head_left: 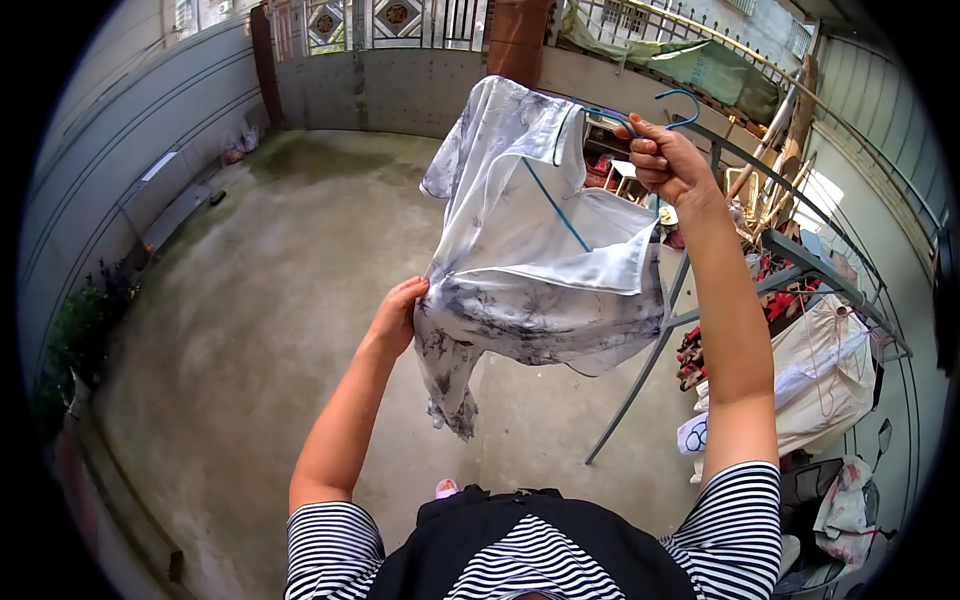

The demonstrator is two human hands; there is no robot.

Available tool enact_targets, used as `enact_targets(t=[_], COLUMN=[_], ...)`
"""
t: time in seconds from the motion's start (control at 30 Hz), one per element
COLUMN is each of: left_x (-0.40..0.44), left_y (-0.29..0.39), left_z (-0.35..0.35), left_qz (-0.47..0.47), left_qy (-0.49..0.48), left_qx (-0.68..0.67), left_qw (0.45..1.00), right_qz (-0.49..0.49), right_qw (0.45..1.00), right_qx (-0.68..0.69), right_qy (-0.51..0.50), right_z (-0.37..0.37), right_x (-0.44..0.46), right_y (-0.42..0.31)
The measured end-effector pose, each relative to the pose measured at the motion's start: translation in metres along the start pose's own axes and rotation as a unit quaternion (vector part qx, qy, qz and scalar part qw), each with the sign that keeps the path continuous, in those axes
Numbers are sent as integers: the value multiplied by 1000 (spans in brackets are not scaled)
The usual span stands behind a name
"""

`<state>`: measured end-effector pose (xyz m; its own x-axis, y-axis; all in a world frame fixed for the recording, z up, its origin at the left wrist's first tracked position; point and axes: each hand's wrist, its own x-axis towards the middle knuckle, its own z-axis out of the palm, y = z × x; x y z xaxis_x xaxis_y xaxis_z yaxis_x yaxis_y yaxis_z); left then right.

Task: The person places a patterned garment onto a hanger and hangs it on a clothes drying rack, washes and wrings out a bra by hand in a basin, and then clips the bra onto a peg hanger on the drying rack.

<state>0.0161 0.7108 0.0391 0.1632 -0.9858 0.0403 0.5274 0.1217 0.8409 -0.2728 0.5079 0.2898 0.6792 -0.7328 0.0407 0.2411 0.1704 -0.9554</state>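
Observation:
A white shirt (560, 320) with grey ink-like patterns hangs tilted in front of me on a blue clothes hanger (556, 205). My right hand (668, 158) is raised and closed around the hanger near the base of its hook, which curls out past my knuckles. Lower and to the left, my left hand (400, 315) pinches the shirt's fabric between thumb and fingers. Part of the hanger shows inside the open front of the shirt; the rest is covered by cloth.
A grey metal drying rack (640, 385) stands to the right, with several garments (830, 375) hanging on it. Behind it lean wooden poles (795, 140). Plants (85, 330) grow along the left wall. The concrete floor (250, 400) stretches towards a gate (390, 90).

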Motion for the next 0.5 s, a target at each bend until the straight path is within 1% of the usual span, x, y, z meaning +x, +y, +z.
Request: enact_targets(t=[0.03, 0.1, 0.13, 0.2, 0.23, 0.27, 0.3, 0.37, 0.43, 0.5], left_x=[-2, -12, -15, -16, -15, -13, -11, -7, -3, -1], left_y=[11, 41, 49, 63, 70, 76, 80, 87, 93, 98], left_z=[8, 24, 29, 34, 35, 36, 36, 35, 38, 39], left_qz=[2, -27, -26, -6, -6, -5, -6, -6, -15, -21], left_qy=[45, 58, 63, 68, 72, 76, 80, 78, 61, 73], left_qx=[3, 64, 64, 138, 139, 143, 148, 158, 172, 188], left_qw=[999, 996, 996, 988, 988, 987, 986, 984, 983, 979], right_qz=[18, 58, 72, 103, 125, 153, 164, 232, 284, 327], right_qw=[999, 988, 982, 964, 952, 938, 934, 899, 879, 864], right_qx=[45, 144, 176, 241, 271, 297, 291, 350, 359, 376], right_qy=[15, 10, 6, 52, 64, 88, 123, 125, 136, 75], right_z=[-17, -53, -70, -94, -102, -103, -105, -109, -94, -84], right_x=[3, 14, 17, 22, 22, 22, 23, 26, 17, 13], right_y=[12, 43, 63, 109, 135, 161, 190, 256, 313, 372])
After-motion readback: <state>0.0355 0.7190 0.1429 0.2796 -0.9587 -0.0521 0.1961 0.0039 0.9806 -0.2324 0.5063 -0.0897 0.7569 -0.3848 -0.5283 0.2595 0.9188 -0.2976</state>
